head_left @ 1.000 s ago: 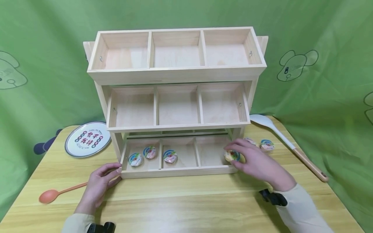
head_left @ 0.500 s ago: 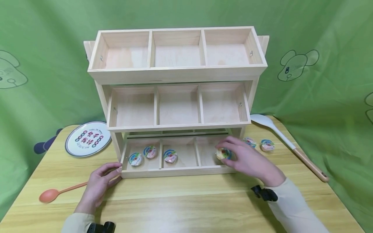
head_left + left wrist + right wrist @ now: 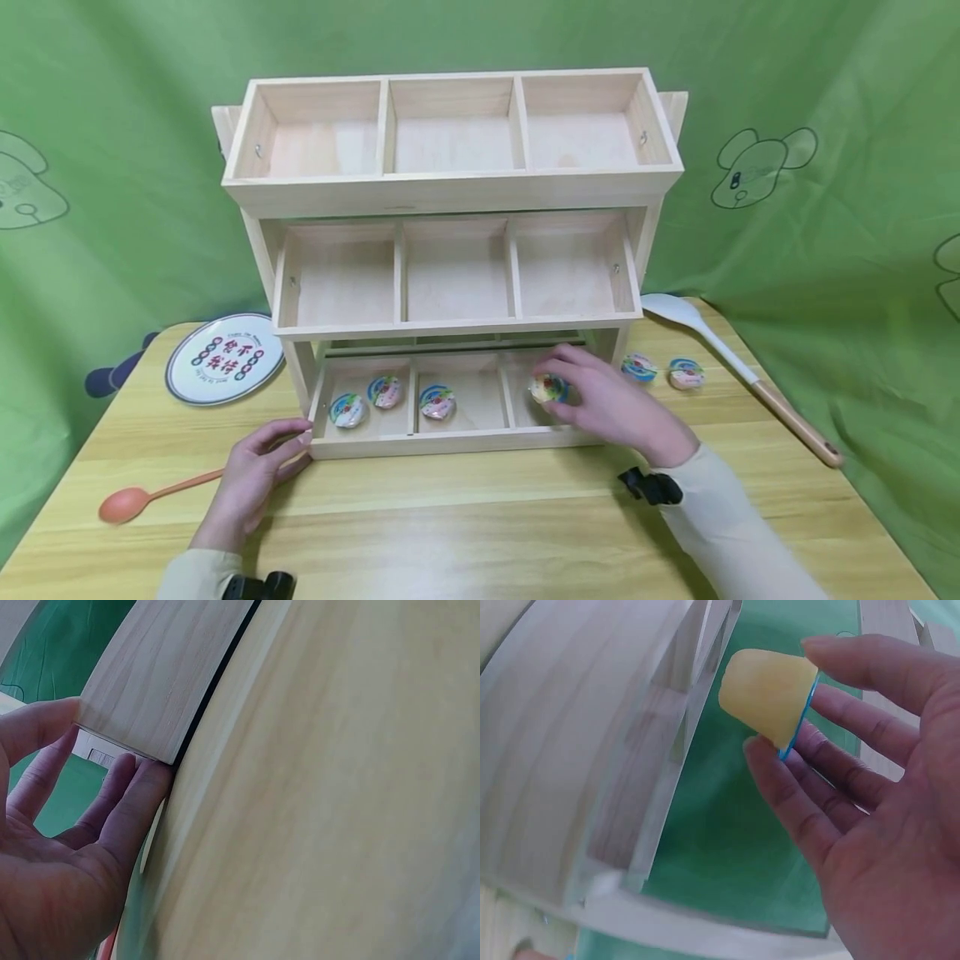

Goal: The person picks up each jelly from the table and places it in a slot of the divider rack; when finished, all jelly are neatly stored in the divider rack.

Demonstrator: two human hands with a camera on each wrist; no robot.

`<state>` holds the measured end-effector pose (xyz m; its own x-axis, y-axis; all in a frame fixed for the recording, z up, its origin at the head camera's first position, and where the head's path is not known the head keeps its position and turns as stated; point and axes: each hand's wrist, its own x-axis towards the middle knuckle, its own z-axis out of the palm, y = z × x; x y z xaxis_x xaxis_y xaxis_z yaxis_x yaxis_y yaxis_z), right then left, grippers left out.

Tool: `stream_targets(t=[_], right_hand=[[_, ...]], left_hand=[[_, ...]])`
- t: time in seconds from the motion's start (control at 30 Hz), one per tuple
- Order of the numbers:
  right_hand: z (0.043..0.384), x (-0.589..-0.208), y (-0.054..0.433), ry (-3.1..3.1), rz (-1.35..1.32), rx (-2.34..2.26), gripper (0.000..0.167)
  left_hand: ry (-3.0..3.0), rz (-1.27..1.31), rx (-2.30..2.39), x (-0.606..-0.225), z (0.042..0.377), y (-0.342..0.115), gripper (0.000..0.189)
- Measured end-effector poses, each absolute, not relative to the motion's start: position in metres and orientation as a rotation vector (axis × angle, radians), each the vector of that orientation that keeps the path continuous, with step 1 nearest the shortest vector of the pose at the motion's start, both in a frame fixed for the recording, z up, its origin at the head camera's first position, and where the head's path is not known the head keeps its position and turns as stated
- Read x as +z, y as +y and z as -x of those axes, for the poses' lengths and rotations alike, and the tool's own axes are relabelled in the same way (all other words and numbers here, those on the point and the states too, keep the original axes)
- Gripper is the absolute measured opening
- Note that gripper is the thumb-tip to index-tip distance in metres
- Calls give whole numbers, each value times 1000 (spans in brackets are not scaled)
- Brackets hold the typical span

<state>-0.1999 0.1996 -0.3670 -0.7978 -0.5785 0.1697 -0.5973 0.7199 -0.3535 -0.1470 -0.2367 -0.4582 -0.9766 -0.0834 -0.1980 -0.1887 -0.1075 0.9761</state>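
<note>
In the head view my right hand (image 3: pixel 607 400) is over the right compartment of the bottom wooden tray (image 3: pixel 450 444). Its thumb and fingertips pinch a small jelly cup (image 3: pixel 769 694), pale yellow with a blue-edged lid, tipped on its side in the right wrist view. My left hand (image 3: pixel 258 467) rests at the tray's left front corner, fingertips touching the end of the board (image 3: pixel 165 682). Two pinkish jelly cups, one nearer (image 3: pixel 348 411) and one farther (image 3: pixel 385 392), lie in the left compartment. Another pinkish cup (image 3: pixel 437 402) is in the middle one.
Above stand the middle tray (image 3: pixel 457 327) and top tray (image 3: pixel 457 190) of the rack. Two more jelly cups (image 3: pixel 639 367) lie right of it, beside a white spoon with a wooden handle (image 3: pixel 798 425). A round plate (image 3: pixel 225 358) and an orange spoon (image 3: pixel 126 505) are at left.
My right hand has moved left with the jelly cup, from the tray's right end to farther inside the right compartment. The left hand has stayed at the corner.
</note>
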Motion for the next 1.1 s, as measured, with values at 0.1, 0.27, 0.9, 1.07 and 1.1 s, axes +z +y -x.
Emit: stream_targets(t=[0.1, 0.27, 0.9, 1.07, 1.1], right_hand=[[202, -369, 194, -2867, -1000, 637, 44], [205, -371, 182, -2853, -1014, 647, 46], [223, -391, 133, -2865, -1067, 699, 42], [228, -398, 124, -2855, -1105, 664, 42], [228, -399, 123, -2857, -1104, 644, 42]], left_hand=[[2043, 318, 2268, -459, 147, -237, 20], [2041, 307, 2273, -458, 146, -237, 21], [2047, 301, 2269, -459, 149, -237, 20], [2048, 303, 2266, -459, 148, -238, 21], [2047, 304, 2266, -459, 148, -238, 21]])
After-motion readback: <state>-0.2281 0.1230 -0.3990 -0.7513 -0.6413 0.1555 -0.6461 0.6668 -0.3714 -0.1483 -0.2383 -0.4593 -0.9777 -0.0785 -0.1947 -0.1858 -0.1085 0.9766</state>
